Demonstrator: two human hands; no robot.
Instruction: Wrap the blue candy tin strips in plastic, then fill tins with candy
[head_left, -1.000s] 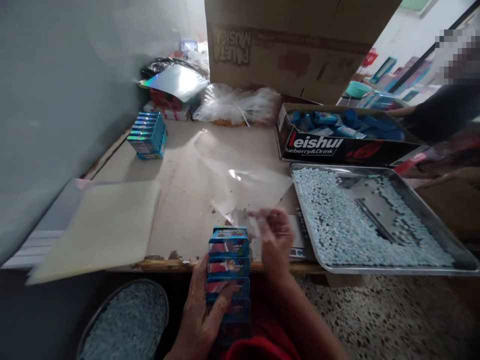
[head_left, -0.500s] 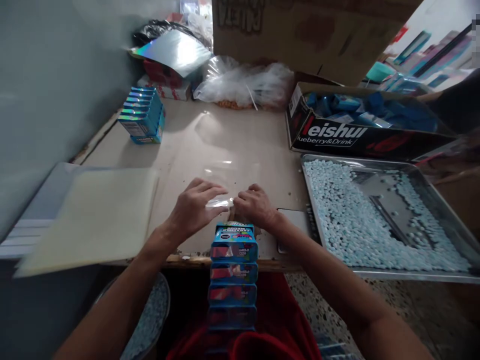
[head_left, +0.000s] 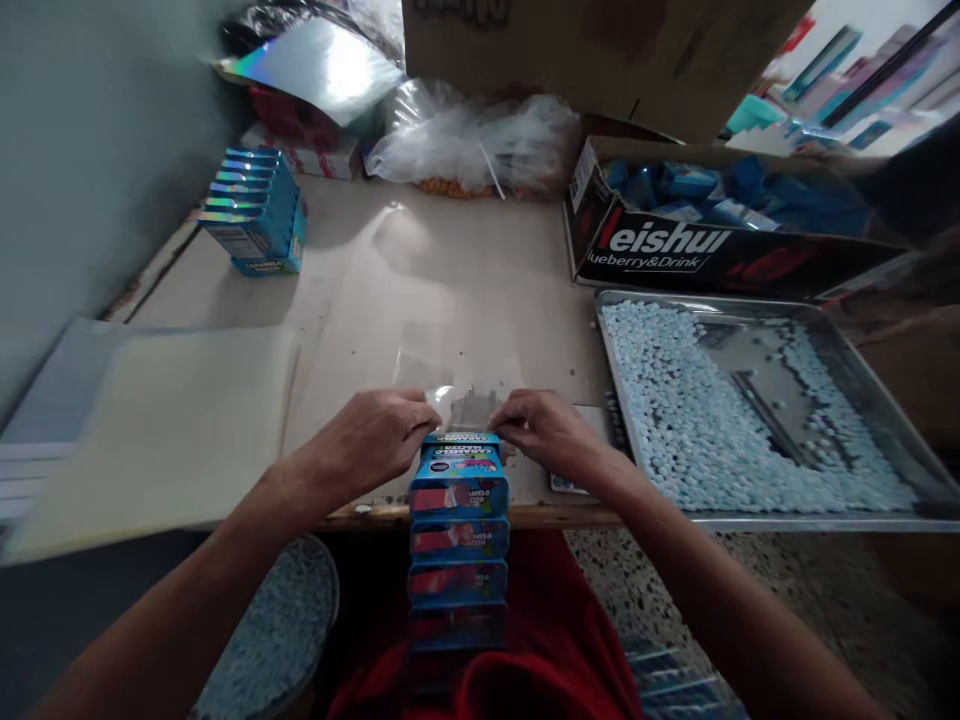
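Between my hands stretches a sheet of clear plastic film (head_left: 420,368), lying on the table and visible mostly by its glare. My left hand (head_left: 382,425) pinches its near left edge, thumb against fingers. At the near right edge my right hand (head_left: 544,425) is closed on it the same way. Just below the fingertips is the top of a column of blue candy boxes (head_left: 459,497), printed "CARAMELO MACIZO", which runs over the table edge down toward my red clothing. The film's near edge meets the topmost box, but exactly how they touch is unclear.
Upright blue boxes (head_left: 259,205) stand at the back left. Pale sheets (head_left: 172,420) lie at left. On the right are a metal tray (head_left: 757,520) of small light-blue candies and a black carton (head_left: 660,245) of blue packets. A candy-filled bucket (head_left: 334,590) sits below the table.
Both hands have come nearer to my body and down to the topmost box. My left fingers, spread before, are now pinched on the film. The view has shifted slightly.
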